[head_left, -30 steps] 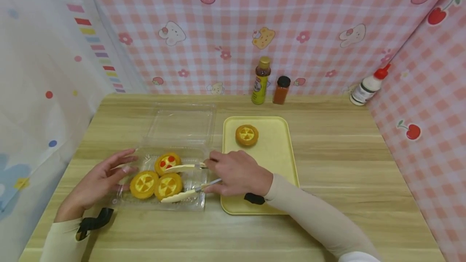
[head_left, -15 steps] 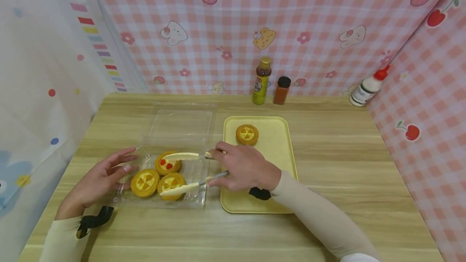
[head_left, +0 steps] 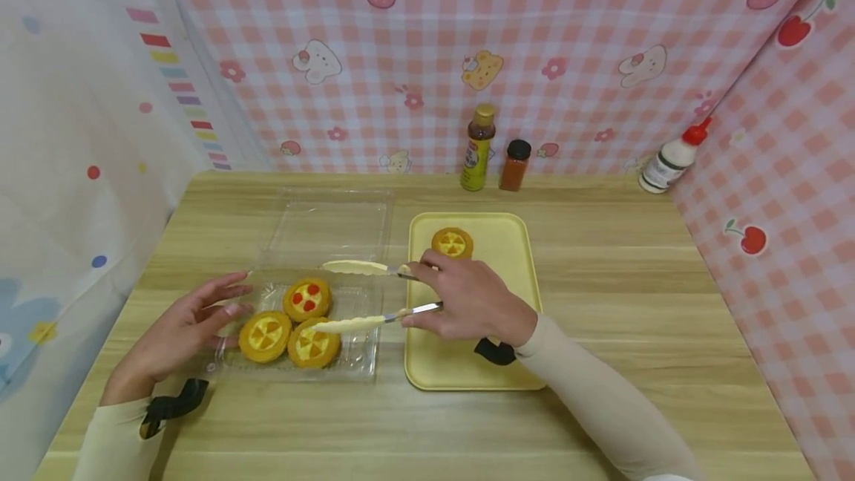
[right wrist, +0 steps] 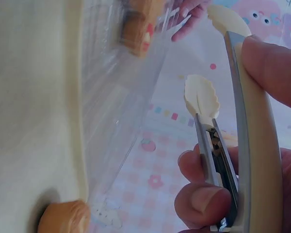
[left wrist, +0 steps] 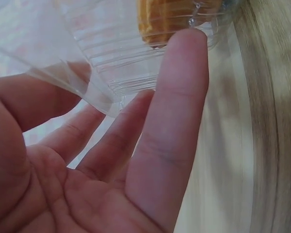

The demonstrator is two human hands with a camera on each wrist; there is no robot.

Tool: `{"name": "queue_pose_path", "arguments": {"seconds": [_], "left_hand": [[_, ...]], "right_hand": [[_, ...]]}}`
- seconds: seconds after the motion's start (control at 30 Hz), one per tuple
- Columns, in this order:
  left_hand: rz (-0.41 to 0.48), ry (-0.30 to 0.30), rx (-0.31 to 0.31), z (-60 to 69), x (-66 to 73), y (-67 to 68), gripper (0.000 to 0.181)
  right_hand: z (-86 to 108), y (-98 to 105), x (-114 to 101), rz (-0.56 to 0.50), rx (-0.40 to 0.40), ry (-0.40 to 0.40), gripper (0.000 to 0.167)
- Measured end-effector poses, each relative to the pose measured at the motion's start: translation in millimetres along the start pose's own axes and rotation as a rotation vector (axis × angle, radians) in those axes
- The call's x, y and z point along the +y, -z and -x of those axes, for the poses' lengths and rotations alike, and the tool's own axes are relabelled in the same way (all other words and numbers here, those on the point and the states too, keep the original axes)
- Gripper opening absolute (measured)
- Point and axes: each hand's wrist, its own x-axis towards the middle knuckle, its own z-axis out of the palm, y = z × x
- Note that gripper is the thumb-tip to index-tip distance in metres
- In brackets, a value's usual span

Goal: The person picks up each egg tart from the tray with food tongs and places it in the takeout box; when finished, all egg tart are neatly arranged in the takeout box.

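Observation:
My right hand [head_left: 474,299] grips a pair of tongs [head_left: 361,322] with cream scalloped tips and metal arms. Their tips stand apart with nothing between them, above the right part of a clear plastic container [head_left: 361,364]. Inside it lie two tarts with yellow wedge tops, one at left [head_left: 266,336] and one at right [head_left: 312,346], and a red-dotted tart [head_left: 307,298] behind. My left hand [head_left: 180,332] rests at the container's left side, fingers extended; in the left wrist view they touch its clear wall [left wrist: 111,58]. Another wedge-topped tart [head_left: 452,240] sits on the yellow tray [head_left: 504,232].
The container's clear lid [head_left: 334,228] lies open toward the back. A yellow-green bottle [head_left: 477,151] and a black-capped jar [head_left: 515,166] stand by the back wall. A red-capped white bottle [head_left: 673,158] is at the right corner of the wooden table [head_left: 601,243].
My right hand has moved right and back with the tongs, whose tips have left the tarts. The right-hand tart shifted slightly to the right. My left hand has stayed in place.

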Motion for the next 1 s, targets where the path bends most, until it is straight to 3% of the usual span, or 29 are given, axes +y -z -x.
{"name": "queue_pose_path", "arguments": {"seconds": [0.6,1.0], "left_hand": [[0.028,-0.015,-0.001,-0.1,-3.3,-1.2,0.057],[0.035,-0.007,-0.004,0.5,-2.6,-1.4,0.058]], "right_hand": [[38.8,5,57,-0.059,0.101,-0.191,0.071],[62.7,5,93,-0.036,0.112,-0.324,0.071]]}}
